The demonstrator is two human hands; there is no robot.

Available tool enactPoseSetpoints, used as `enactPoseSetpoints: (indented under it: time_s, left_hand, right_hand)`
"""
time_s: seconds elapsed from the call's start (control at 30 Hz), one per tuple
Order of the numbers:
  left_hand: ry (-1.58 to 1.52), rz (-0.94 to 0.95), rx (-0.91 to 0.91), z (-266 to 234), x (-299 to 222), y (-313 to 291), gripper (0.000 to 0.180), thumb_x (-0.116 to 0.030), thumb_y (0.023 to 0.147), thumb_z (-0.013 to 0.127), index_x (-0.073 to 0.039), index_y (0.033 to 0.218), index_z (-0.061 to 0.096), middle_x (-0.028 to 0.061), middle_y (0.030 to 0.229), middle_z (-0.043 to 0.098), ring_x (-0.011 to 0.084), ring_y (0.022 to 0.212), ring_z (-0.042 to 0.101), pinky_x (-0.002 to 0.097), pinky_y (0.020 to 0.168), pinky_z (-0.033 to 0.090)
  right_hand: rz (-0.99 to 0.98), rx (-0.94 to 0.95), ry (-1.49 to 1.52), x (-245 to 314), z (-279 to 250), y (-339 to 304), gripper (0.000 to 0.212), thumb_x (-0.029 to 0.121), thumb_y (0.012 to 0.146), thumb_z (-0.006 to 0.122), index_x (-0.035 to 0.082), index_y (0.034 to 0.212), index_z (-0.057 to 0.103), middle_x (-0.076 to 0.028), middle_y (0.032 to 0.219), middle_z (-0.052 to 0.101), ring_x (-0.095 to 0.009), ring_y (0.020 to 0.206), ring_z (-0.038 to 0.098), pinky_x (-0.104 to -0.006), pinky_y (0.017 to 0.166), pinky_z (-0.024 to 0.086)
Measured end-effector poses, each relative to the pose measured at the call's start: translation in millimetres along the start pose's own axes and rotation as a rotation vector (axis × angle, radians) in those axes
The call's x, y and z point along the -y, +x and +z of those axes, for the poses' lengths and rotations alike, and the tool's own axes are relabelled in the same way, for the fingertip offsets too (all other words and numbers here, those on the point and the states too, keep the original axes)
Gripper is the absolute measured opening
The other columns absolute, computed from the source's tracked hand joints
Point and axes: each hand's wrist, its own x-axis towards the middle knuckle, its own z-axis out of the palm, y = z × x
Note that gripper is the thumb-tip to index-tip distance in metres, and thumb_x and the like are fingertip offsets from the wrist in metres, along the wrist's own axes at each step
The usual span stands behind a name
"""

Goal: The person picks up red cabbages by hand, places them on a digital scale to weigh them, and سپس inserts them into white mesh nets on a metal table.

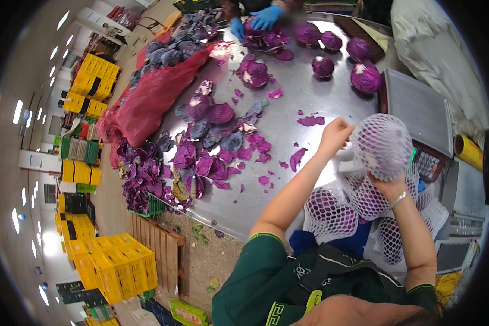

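A red cabbage in a white foam net (pixel 383 145) is held up over the table's right side. My right hand (pixel 388 187) grips it from below, fingers partly hidden behind the net. At its left edge, my left hand (pixel 337 137) is closed, the fingertips pinching the net's end. Below it, more netted red cabbages (pixel 331 213) lie close together near my body. Bare, trimmed red cabbages (pixel 366 77) stand at the table's far right.
Loose purple leaves (pixel 217 165) cover the left of the metal table (pixel 288 119), beside a red mesh sack (pixel 152 106). Across the table, a co-worker's blue-gloved hands (pixel 265 19) touch a cabbage. A weighing scale (pixel 421 111) stands at right; yellow crates (pixel 114 266) are stacked at left.
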Motion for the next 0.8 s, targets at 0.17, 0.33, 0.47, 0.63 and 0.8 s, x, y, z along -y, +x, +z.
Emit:
enactPoseSetpoints:
  time_s: [0.17, 0.33, 0.47, 0.63, 0.8]
  left_hand:
    - [0.697, 0.454, -0.615, -165.7, 63.1, 50.4, 0.054, -0.029, 0.075, 0.074, 0.003, 0.115, 0.057, 0.0206, 0.11, 0.06, 0.034, 0.103, 0.056, 0.0403, 0.092, 0.044]
    - [0.914, 0.281, -0.846, -288.4, 13.9, 134.8, 0.12, -0.052, 0.06, 0.082, 0.0, 0.146, 0.018, 0.0295, 0.149, 0.02, 0.0435, 0.137, 0.024, 0.0454, 0.111, 0.026]
    - [0.772, 0.038, -0.581, -314.1, 5.2, 208.7, 0.124, -0.056, 0.058, 0.081, 0.002, 0.146, 0.017, 0.0273, 0.147, 0.025, 0.0407, 0.133, 0.034, 0.0445, 0.106, 0.035]
    - [0.195, 0.032, -0.439, -350.4, 22.9, 204.2, 0.089, -0.057, 0.074, 0.067, -0.005, 0.138, 0.035, 0.0188, 0.13, 0.049, 0.0291, 0.117, 0.053, 0.0429, 0.083, 0.051]
    - [-0.775, 0.165, 0.016, -293.7, 28.3, 164.9, 0.08, -0.065, 0.083, 0.054, -0.011, 0.14, 0.036, 0.0153, 0.137, 0.046, 0.0321, 0.124, 0.048, 0.0471, 0.098, 0.045]
  right_hand:
    - [-0.38, -0.022, -0.5, -5.9, -9.5, 108.2, 0.033, 0.029, 0.1, 0.038, 0.008, 0.108, 0.061, -0.003, 0.103, 0.065, -0.017, 0.093, 0.061, -0.0331, 0.084, 0.048]
    - [-0.656, -0.036, -1.317, -29.5, -57.8, 127.7, 0.033, 0.022, 0.094, 0.04, -0.004, 0.107, 0.056, -0.016, 0.101, 0.06, -0.027, 0.101, 0.055, -0.0344, 0.09, 0.041]
    - [-0.594, 0.022, -1.64, -14.8, -17.2, 72.6, 0.039, 0.016, 0.089, 0.048, -0.003, 0.123, 0.051, -0.017, 0.114, 0.059, -0.028, 0.112, 0.054, -0.0342, 0.097, 0.04]
    - [-0.885, -0.118, -1.637, -15.7, 50.2, 7.1, 0.052, 0.01, 0.084, 0.056, 0.0, 0.134, 0.044, -0.014, 0.127, 0.054, -0.027, 0.118, 0.053, -0.0371, 0.102, 0.038]
    - [-0.398, 0.335, -0.873, -24.7, 92.8, 2.1, 0.06, 0.016, 0.09, 0.055, 0.005, 0.144, 0.031, -0.019, 0.135, 0.047, -0.03, 0.121, 0.05, -0.042, 0.103, 0.04]
